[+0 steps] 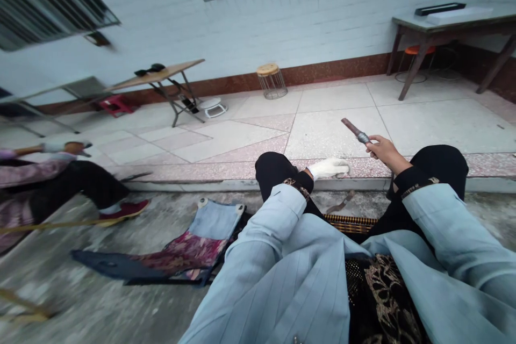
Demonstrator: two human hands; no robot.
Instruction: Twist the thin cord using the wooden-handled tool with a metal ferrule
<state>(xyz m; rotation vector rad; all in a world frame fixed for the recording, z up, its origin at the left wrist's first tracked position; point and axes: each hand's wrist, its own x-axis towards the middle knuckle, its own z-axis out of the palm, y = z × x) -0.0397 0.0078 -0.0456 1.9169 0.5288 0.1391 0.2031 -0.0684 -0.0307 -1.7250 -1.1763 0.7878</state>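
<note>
My right hand, bare, is closed round the grey wrapped part of a short brown bar-like tool. The tool points up and left above the tiled step; I cannot make out its exact kind. My left hand, in a white knitted glove, is low at the edge of the step. Its fingers look curled together, and whatever may be in them is hidden. Below it, a curved brown piece lies on the concrete. Between my knees shows the edge of a black and yellow woven item.
A cloth-covered low chair stands at my left. Farther left sits another person wearing red shoes. On the tiled floor are a round stool, a folding table, a white low stool and a desk.
</note>
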